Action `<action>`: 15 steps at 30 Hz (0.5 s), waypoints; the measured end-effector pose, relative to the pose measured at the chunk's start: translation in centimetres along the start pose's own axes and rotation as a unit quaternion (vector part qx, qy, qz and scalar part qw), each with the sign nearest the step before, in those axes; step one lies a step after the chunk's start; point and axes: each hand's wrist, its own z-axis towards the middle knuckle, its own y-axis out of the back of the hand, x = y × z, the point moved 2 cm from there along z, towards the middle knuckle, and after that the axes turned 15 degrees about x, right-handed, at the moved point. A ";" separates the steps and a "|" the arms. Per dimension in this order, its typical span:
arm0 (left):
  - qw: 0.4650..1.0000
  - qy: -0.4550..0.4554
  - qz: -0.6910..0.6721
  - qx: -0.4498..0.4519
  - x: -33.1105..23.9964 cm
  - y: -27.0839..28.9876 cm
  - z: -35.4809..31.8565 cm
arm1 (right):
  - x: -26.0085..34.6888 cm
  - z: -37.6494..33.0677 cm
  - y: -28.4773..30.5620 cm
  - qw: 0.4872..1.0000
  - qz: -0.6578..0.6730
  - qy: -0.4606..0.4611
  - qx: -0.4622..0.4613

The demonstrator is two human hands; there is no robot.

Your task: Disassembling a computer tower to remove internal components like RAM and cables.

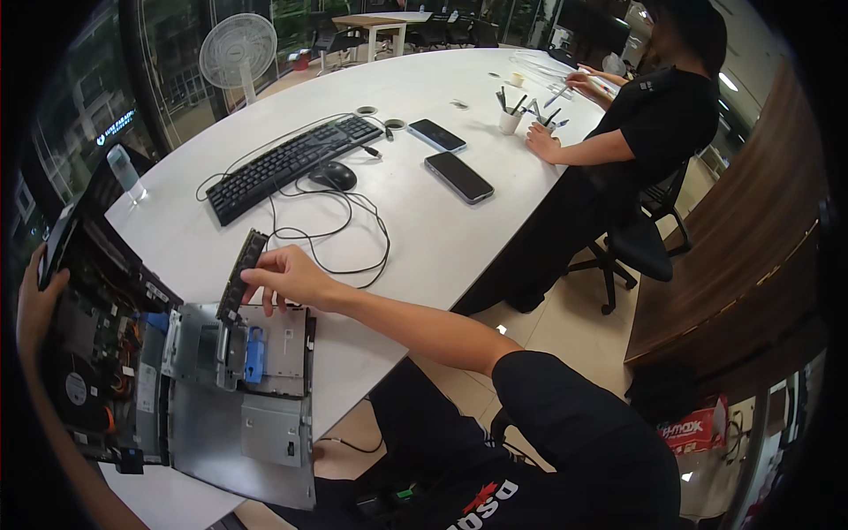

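Note:
At the far left, my left hand (37, 296) grips the edge of a dark panel (60, 237) that tilts up beside an open desktop computer case (157, 415). The thumb shows on the panel's near face; the other fingers are partly hidden. My right hand (290, 276) pinches a long, narrow black strip-shaped part (240, 276) between thumb and fingers. The strip stands nearly upright over the opened metal drive bay (287, 344), its lower end close to the bracket; I cannot tell if they touch. A blue plastic latch (255, 355) sits in the bay. Inside the case are a round fan (78, 389) and cables.
Beyond my hands lie a black keyboard (296, 163), a mouse (333, 176) with looping cable, and two phones (459, 177). A clear bottle (126, 174) stands at the left edge. Across the table, another person (676, 115) sits by pen cups (510, 120).

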 end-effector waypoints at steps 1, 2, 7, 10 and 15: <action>1.000 -0.012 -0.001 -0.001 -0.7 -0.4 0.6 | 0.1 -0.2 0.4 1.000 -0.004 0.005 -0.010; 1.000 0.019 -0.010 -0.005 -0.9 -0.4 0.2 | 0.1 -0.3 0.3 1.000 -0.008 0.006 -0.006; 0.997 0.044 0.070 -0.010 -0.6 3.5 -3.2 | -0.9 1.5 -1.4 1.000 0.012 0.007 0.024; 0.994 0.060 0.075 0.045 -12.6 1.3 -3.1 | -1.2 0.4 1.5 0.998 -0.060 -0.024 -0.027; 0.988 0.089 0.124 0.024 -13.7 2.1 -4.0 | 0.5 -0.2 0.5 0.998 -0.051 0.005 -0.041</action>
